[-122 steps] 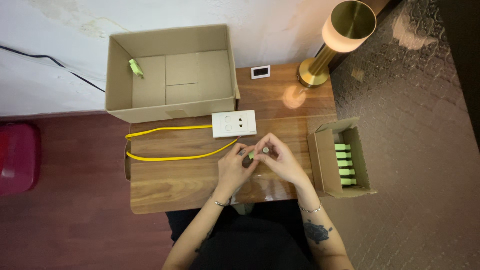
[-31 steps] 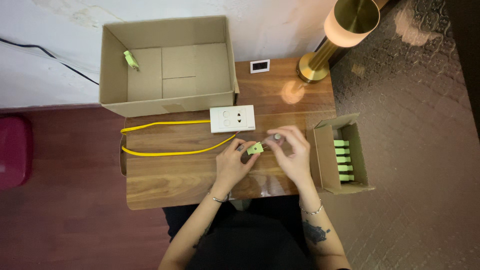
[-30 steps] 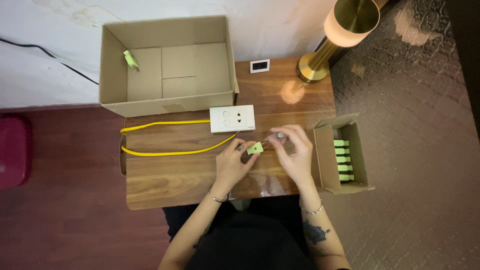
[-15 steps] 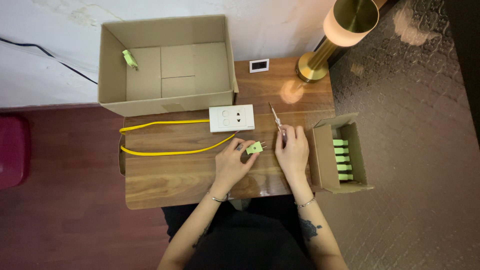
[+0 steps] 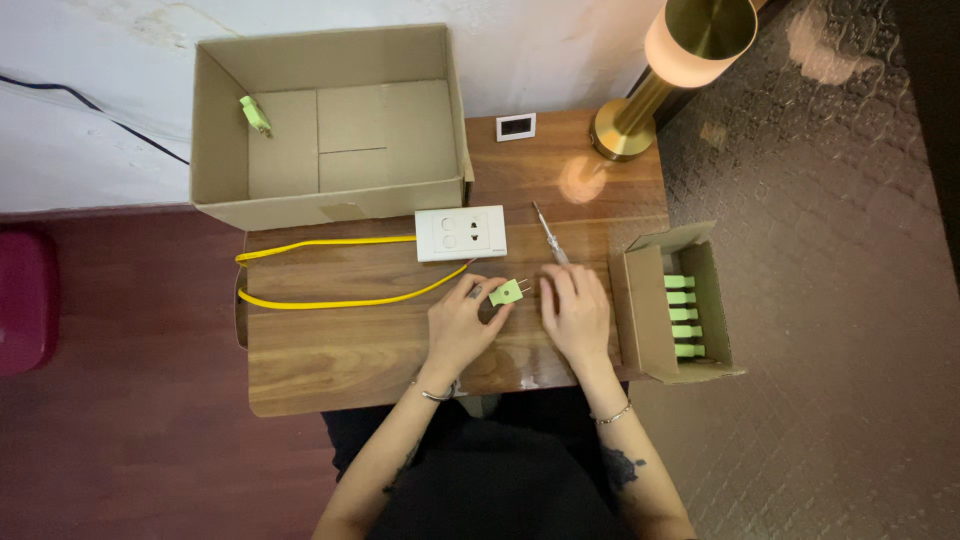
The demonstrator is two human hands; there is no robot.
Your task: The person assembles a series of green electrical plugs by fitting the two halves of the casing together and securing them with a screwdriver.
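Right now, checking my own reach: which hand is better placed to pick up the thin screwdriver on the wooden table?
Right hand: empty, just below the thin screwdriver. Left hand holds the small green plug.

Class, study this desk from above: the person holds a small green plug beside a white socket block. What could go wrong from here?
1. The small green plug sits only in the left hand fingertips; it may slip onto the wooden table.
2. The slim screwdriver lies loose by the right hand; a nudge could roll it.
3. The small cardboard box of green plugs overhangs the table edge and might tip.
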